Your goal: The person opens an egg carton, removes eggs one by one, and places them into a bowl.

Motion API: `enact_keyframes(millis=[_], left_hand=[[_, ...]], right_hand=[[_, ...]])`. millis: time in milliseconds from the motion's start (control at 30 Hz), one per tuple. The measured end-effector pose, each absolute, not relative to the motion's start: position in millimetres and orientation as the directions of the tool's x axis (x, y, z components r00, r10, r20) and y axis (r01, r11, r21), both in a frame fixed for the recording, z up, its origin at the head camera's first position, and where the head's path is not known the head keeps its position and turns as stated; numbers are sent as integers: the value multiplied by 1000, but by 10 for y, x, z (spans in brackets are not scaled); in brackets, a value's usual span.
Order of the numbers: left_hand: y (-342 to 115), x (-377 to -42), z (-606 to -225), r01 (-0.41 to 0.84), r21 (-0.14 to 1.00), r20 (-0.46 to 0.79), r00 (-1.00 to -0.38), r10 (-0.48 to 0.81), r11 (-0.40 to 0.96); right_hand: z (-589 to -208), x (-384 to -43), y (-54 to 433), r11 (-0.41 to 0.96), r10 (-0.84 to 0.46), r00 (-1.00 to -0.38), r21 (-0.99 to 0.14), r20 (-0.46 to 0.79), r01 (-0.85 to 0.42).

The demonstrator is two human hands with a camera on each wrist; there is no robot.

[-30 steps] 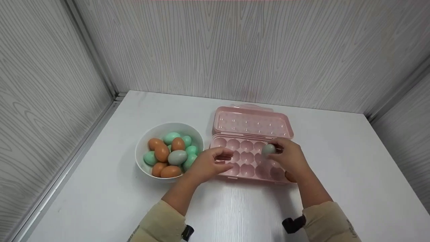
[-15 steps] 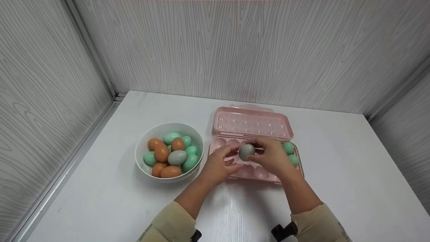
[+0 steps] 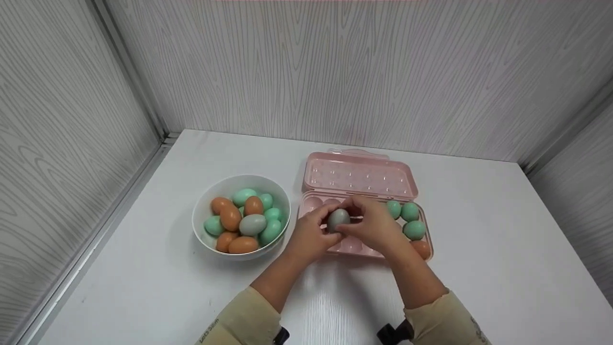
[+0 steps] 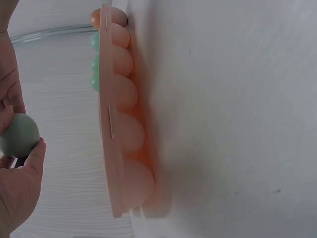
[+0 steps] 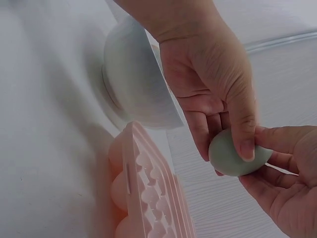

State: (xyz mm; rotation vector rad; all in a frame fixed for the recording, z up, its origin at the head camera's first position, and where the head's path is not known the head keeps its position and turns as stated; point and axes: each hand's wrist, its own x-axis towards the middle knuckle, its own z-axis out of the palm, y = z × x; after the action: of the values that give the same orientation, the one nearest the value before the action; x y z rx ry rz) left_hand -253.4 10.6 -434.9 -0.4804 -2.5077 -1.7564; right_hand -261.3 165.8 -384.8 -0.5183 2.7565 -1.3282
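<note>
A pale grey-green egg [image 3: 339, 219] is held between both hands, raised above the pink egg carton [image 3: 426, 218]. From the left, my left hand [image 3: 309, 235] pinches it, its thumb lying across the shell in the right wrist view. My right hand [image 3: 376, 227] grips the same egg [image 5: 235, 156] from the other side with thumb and fingers. At the carton's right end, several green eggs [image 3: 414, 230] and a brown egg [image 3: 421, 249] sit in cups. Forearms and hands hide part of the middle cups.
A white bowl [image 3: 198, 230] heaped with brown, green and grey eggs stands left of the carton, close to my left hand. The carton's pink lid [image 3: 361, 175] lies folded back behind it. Pale wood-grain panels [image 3: 306, 72] enclose the white table [image 3: 471, 230].
My right hand has carried the egg leftward from the carton's right half. My left hand has shifted right from beside the bowl and now grips the egg too.
</note>
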Motion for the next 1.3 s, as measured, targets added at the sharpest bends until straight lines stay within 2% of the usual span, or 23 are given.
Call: enact_keyframes(millis=[367, 633, 833, 1133, 1300], left_hand=[[-157, -2514, -4293, 190, 928, 142, -976, 168, 320], [-556, -2519, -4220, 123, 948, 117, -992, 38, 295], [-889, -2517, -4171, 39, 944, 59, -997, -53, 326], [-1356, -2435, -4313, -8, 952, 20, -996, -89, 306], [-1499, -2400, -4388, -58, 935, -24, -995, -101, 351]], right_hand=[[-3832, -2623, 1669, 538, -334, -939, -800, 86, -265], [-3878, -2659, 1730, 528, -334, -938, -806, 91, -266], [-3878, -2674, 1733, 513, -331, -940, -820, 83, -253], [-3880, -2678, 1742, 507, -348, -934, -821, 84, -262], [-3884, -2691, 1743, 501, -358, -930, -821, 90, -272]])
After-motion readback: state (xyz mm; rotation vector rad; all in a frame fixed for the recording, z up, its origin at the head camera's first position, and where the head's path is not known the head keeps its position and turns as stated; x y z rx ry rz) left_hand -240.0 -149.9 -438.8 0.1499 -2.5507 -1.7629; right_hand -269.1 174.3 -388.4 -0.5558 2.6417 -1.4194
